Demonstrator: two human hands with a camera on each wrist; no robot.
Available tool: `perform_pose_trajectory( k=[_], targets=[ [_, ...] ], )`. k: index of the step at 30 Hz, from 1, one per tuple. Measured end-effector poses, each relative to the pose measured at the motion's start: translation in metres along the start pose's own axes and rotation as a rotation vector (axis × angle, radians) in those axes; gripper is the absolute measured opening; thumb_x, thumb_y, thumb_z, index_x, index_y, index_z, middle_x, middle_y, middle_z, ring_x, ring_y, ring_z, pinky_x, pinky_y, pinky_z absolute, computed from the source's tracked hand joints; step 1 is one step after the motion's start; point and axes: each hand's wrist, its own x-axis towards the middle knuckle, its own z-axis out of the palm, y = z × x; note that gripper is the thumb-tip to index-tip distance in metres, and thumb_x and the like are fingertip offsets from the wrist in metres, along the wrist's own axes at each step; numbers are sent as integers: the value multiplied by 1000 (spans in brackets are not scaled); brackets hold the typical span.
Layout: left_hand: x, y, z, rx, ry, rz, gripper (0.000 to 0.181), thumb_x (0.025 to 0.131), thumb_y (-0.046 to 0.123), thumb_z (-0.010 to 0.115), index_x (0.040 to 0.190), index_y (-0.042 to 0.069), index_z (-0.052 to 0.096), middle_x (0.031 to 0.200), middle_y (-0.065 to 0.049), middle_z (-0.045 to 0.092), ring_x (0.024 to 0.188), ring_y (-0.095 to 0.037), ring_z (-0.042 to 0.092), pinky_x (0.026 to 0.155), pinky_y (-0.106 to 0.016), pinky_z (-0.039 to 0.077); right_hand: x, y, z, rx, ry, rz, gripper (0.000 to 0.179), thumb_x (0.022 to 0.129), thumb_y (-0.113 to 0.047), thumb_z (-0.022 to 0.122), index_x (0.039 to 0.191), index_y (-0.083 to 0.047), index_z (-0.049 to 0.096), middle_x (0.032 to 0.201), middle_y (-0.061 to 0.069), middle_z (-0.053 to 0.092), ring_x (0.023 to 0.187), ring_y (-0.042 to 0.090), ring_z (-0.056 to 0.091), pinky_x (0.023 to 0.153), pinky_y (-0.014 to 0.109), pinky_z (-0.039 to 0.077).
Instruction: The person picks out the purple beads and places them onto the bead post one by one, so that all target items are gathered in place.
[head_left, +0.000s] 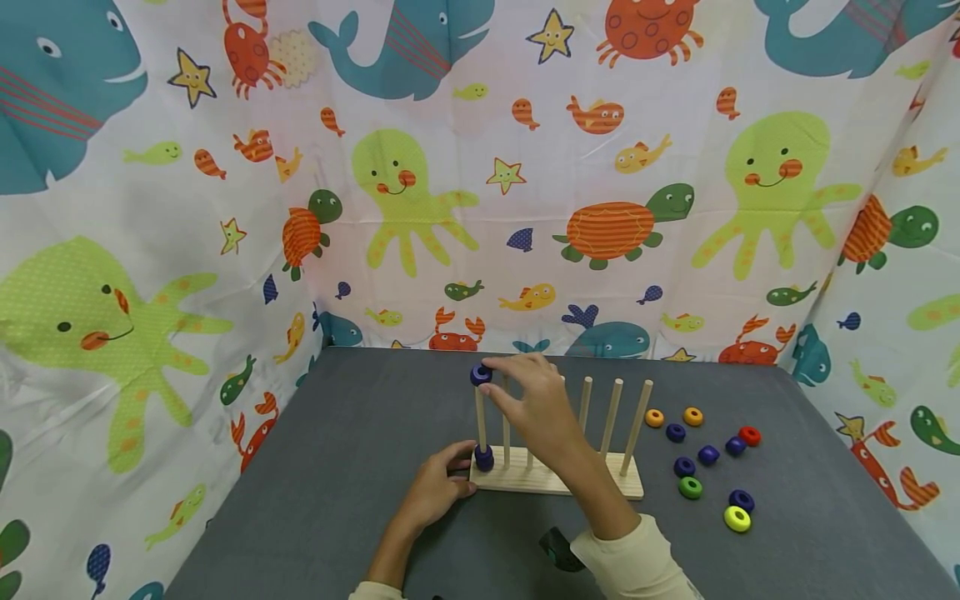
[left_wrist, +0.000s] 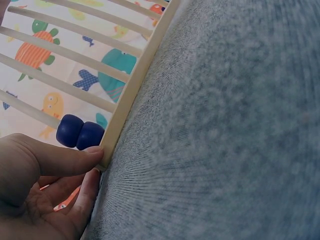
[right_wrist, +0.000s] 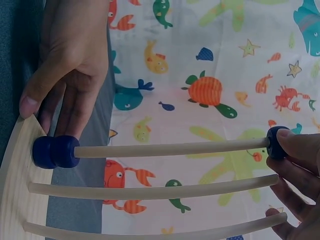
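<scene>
A wooden peg stand (head_left: 555, 483) with a row of upright pegs sits on the grey table. My left hand (head_left: 437, 483) grips the left end of its base, the thumb (left_wrist: 82, 159) on the upper face. Two dark blue beads (right_wrist: 55, 152) are stacked at the foot of the leftmost peg (right_wrist: 170, 148). Up at that peg's tip, my right hand (head_left: 542, 412) pinches another dark blue bead (head_left: 480, 375) between thumb and fingers. In the right wrist view this bead (right_wrist: 276, 142) is at the peg's end, and the other pegs in view carry no beads.
Loose beads lie to the right of the stand: several dark blue (head_left: 708, 455), two orange (head_left: 693, 417), one red (head_left: 749, 436), one green (head_left: 690, 487) and one yellow (head_left: 737, 519). A small dark object (head_left: 561, 550) lies by the right sleeve. Patterned cloth (head_left: 517, 308) hangs behind the table.
</scene>
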Motion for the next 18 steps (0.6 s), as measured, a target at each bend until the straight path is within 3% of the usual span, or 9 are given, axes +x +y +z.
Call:
perform_pose_trajectory(
  k=[9,18],
  targets=[
    [1,-1,1,19,-3,1,66,88,-8,73,150,1,56,138,-26,65,117,-38,71,94,-40,63,5,-1,3,-17,-14,18,37,95,-18,81,131,-11,75,127,8,76,114,27,62,99,56,52],
    [1,-2,1,12,-7,1,67,87,-8,73,151,1,55,138,-27,65,117,-38,71,94,-41,63,4,1,3,-13,-40,21,38,94,-18,81,131,-11,75,130,8,74,119,29,61,105,60,50]
  ],
)
